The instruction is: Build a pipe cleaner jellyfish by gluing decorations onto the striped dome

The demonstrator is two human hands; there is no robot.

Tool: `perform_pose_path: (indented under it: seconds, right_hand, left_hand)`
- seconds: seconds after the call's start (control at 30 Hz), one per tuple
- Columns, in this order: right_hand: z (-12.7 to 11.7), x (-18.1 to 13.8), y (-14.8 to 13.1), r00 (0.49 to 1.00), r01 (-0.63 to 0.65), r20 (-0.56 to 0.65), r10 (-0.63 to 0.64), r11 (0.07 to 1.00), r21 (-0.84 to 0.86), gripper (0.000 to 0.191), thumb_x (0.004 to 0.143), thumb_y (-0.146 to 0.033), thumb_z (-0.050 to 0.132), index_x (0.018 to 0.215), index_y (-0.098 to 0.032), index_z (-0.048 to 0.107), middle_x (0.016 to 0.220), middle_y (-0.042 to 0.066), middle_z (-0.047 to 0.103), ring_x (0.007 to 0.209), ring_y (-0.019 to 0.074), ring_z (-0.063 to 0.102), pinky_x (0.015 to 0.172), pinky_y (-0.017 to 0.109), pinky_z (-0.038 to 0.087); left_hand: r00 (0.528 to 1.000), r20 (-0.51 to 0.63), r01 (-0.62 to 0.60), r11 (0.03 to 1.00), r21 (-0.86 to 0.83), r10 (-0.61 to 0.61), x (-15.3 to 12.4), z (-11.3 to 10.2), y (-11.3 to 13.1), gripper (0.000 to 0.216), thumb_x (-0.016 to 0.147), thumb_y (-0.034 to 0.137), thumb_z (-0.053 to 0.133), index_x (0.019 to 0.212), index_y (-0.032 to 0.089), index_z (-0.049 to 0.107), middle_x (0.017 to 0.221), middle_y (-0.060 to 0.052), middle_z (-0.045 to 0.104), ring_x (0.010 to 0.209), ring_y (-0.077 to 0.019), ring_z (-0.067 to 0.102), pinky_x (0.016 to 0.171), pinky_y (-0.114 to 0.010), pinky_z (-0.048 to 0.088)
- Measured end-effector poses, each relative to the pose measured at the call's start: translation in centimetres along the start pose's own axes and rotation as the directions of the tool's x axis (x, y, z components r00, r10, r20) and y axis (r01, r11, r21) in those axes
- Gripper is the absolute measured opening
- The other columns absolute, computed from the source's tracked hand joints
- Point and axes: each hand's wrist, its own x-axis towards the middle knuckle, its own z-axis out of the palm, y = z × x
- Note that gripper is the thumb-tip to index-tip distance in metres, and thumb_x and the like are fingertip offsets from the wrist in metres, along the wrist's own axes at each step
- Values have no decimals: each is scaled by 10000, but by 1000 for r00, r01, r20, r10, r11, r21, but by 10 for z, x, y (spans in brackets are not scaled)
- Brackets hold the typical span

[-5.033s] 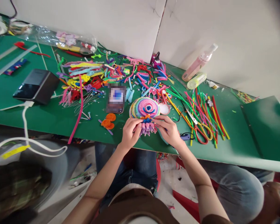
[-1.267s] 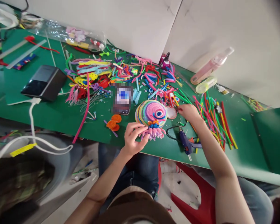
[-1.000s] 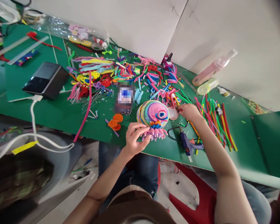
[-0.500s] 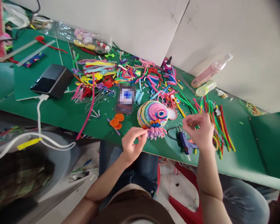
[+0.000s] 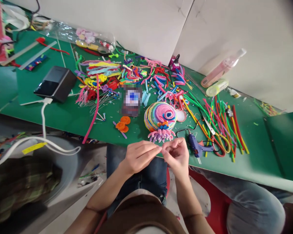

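My left hand (image 5: pixel 142 156) and my right hand (image 5: pixel 177 156) meet fingertip to fingertip at the table's front edge. Both are pinched closed; whatever is between the fingers is too small or hidden to make out. Just beyond them sits a round, multicoloured coiled pipe-cleaner piece (image 5: pixel 158 117), with a blue-and-white eye-like spiral on it and a fringe of pink and purple loops (image 5: pixel 161 135) at its near side. To the right of my right hand a purple glue gun (image 5: pixel 197 146) lies on the table, beside scissors (image 5: pixel 211 127) with yellow-and-red handles.
Loose pipe cleaners (image 5: pixel 231 130) spread over the right of the green table (image 5: pixel 258 156). Orange coils (image 5: pixel 123 124) lie left of the round piece, near a blurred-out phone (image 5: pixel 131 109). A black box (image 5: pixel 56 84) with a white cable stands farther left. Another person's knee (image 5: pixel 256 208) shows at lower right.
My right hand has moved left from above the glue gun and scissors to meet my left hand. My left hand has shifted slightly right and nearer to me, away from the fringe.
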Motion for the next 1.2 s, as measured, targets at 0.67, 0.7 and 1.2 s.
perform_pose_path:
  seconds: [0.67,0.7,1.2]
  right_hand:
    - [-21,13,30,931,131,-231,-281,851,-508,84,840,-259,618,895,-237,560,823,-4,649,621,118,559,525,259,420]
    - [-21,15,31,934,128,-226,-275,852,-507,82,840,-264,617,891,-235,558,817,-3,646,622,118,559,523,258,421]
    - [-19,19,34,945,132,-202,-257,866,-482,82,846,-273,613,861,-230,544,786,-11,642,598,112,544,516,248,424]
  left_hand:
    - [977,90,165,949,268,-195,26,11,-37,117,873,151,592,939,182,683,848,-46,723,784,-158,674,745,-274,541]
    - [973,112,163,947,275,-200,26,12,-38,120,880,160,584,938,184,687,856,-46,726,789,-159,674,748,-274,539]
    - [947,196,178,926,332,-253,22,14,-37,172,907,178,546,985,180,700,898,-60,724,824,-170,666,763,-279,535]
